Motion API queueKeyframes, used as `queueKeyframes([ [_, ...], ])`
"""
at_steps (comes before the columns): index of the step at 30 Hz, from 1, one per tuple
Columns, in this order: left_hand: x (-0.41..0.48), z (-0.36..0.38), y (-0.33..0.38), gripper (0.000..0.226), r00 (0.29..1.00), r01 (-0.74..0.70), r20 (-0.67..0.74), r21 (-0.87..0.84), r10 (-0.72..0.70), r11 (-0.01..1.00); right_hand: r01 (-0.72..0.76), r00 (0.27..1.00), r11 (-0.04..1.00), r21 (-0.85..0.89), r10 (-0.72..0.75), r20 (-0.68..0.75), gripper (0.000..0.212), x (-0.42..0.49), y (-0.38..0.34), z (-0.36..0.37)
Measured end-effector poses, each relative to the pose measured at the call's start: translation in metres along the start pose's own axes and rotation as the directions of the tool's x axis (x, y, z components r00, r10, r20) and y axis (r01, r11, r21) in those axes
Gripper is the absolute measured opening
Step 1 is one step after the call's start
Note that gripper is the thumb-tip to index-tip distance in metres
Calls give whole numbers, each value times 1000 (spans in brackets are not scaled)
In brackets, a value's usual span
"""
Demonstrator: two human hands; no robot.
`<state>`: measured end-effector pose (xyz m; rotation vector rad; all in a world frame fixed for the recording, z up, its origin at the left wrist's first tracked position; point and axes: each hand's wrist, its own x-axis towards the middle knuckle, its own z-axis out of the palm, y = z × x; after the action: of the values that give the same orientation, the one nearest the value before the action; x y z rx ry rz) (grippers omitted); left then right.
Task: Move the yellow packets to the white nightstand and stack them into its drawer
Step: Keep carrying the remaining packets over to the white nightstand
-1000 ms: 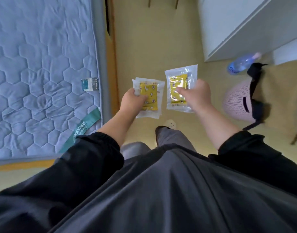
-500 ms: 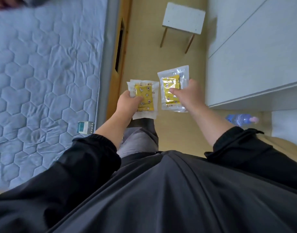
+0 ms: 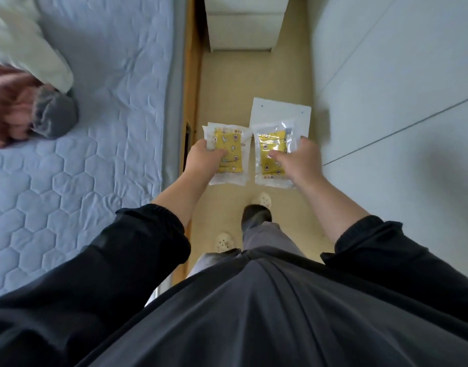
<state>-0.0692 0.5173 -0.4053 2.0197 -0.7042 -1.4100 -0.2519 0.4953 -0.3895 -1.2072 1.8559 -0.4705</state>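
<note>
Gripping with left hand (image 3: 205, 160) a thin stack of yellow packets (image 3: 231, 144), thumb lying across the front. Pinching with right hand (image 3: 301, 160) a single yellow packet (image 3: 271, 144) in clear wrap, thumb pressing on its front, fingers curling round the right edge. Holding both out front, side by side at about the same height, edges just apart, above the floor (image 3: 227, 75). Looking down a narrow aisle between the bed (image 3: 95, 128) on the left and a white cabinet (image 3: 386, 102) on the right. Facing the white nightstand (image 3: 244, 25) at the top of view, at the aisle's far end, well apart from both hands and all the packets. Partly hiding a white flat panel (image 3: 280, 109) behind the single packet. Wearing black sleeves (image 3: 148, 247), grey trousers (image 3: 264, 234) and white clogs (image 3: 262, 199), one foot ahead of the other. Passing a white soft item (image 3: 24, 49) and a pink-and-grey bundle (image 3: 42, 115) lying at the bed's left side, both too blurred to identify.
</note>
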Motion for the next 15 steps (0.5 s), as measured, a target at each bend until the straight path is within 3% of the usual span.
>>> queueKeyframes([
  [9,138,45,155,12,998,-8,-55,-35,6,999,-35,999,998,57,35,10,32,197,-90,-34],
  [15,210,56,234,13,999,-30,-36,-49,28,998,0,1000,997,74,0,2,36,295,-165,-56],
])
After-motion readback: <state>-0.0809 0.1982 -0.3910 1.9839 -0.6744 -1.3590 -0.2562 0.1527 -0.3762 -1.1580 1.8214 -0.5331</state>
